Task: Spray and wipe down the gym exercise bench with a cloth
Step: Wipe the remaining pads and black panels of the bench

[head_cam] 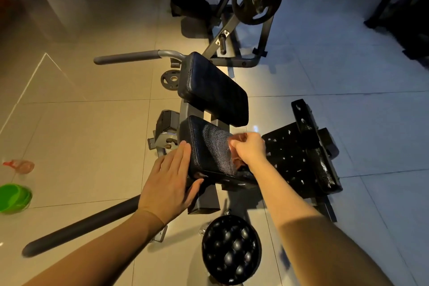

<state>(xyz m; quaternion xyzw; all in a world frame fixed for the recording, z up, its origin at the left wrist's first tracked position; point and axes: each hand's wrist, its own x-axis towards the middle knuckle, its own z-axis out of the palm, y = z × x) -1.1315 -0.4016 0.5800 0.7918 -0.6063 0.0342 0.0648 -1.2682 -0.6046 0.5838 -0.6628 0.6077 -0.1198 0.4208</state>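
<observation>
The black, rectangular, cracked-leather seat pad [204, 146] of the bench sat at the centre, with a smeared, fan-shaped wipe mark across its top. The right hand [249, 148], curled into a fist, gripped a crumpled pinkish cloth [237, 140] at the pad's right edge. The left hand [169, 183] lay flat, fingers straight, against the pad's left side. Beyond the pad rose a matching black padded backrest [213, 88]. Far left of the pad, on glossy tiles, stood a blurred clear spray bottle [21, 166] and a round green plastic tub [14, 197], its contents unreadable.
</observation>
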